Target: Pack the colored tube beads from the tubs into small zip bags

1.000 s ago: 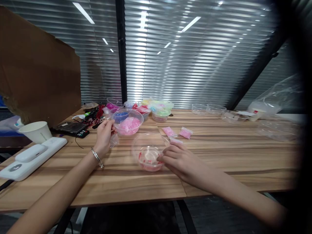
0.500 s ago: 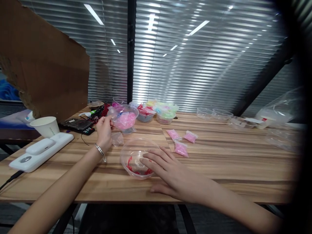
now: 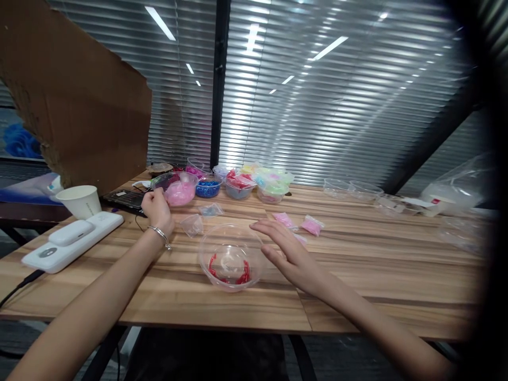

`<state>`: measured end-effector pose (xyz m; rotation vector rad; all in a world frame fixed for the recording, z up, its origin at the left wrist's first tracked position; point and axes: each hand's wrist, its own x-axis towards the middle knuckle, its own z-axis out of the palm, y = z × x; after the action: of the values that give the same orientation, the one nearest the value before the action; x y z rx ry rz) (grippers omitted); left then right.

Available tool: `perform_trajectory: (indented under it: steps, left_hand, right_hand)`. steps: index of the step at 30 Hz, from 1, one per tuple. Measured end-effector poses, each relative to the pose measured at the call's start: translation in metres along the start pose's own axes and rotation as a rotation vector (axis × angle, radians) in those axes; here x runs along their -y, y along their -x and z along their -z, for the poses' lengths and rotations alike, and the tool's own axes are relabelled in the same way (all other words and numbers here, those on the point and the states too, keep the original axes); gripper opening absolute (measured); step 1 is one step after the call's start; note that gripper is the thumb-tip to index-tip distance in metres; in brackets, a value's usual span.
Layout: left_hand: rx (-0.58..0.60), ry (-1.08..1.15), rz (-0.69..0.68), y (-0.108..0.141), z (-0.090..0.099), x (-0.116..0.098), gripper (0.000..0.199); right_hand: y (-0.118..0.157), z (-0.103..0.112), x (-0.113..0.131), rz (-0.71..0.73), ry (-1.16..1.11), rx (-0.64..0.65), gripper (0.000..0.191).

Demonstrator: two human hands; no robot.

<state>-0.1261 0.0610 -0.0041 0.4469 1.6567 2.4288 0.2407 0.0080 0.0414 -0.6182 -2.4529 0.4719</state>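
My left hand (image 3: 157, 212) grips the near-left rim of a clear plastic bowl (image 3: 180, 194) with pink contents, at the back left of the table. My right hand (image 3: 291, 256), fingers stretched out, hovers at the right of another clear bowl (image 3: 231, 233). Red pieces (image 3: 243, 272) lie in the bottom of this second bowl. Small bags of pink beads (image 3: 313, 225) lie beyond my right hand, one partly hidden by it. A crumpled clear bag (image 3: 192, 225) and a flat clear bag (image 3: 211, 210) rest between the two bowls.
Bowls of blue beads (image 3: 207, 186), red packets (image 3: 240, 182) and pale green bags (image 3: 273, 185) line the back. Clear containers (image 3: 365, 189) stand at the back right. On the left are a paper cup (image 3: 80, 202), a white power strip (image 3: 73, 241) and a cardboard sheet (image 3: 95, 106).
My left hand has moved the bowl of pink contents to the left, uncovering the blue beads. My right hand has shifted right and away from over the bowl with red pieces.
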Motion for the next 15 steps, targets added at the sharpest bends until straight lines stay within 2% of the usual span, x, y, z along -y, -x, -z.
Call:
perform_trajectory:
  steps: [4,10,12,15]
  left_hand:
    - [0.014,-0.028,0.053,-0.003,0.000,0.005,0.020]
    - [0.158,-0.064,0.203,0.002,0.000,0.012,0.027]
    - [0.228,-0.089,0.235,0.006,-0.001,0.013,0.030]
    - [0.349,-0.153,0.250,0.012,-0.001,0.015,0.032]
  right_hand:
    - [-0.014,-0.008,-0.019,-0.061,-0.148,-0.129,0.033]
    - [-0.032,-0.028,-0.057,-0.151,-0.466,-0.319,0.025]
    - [-0.033,-0.038,-0.071,-0.200,-0.583,-0.322,0.022]
    - [-0.031,-0.049,-0.088,-0.245,-0.637,-0.293,0.021]
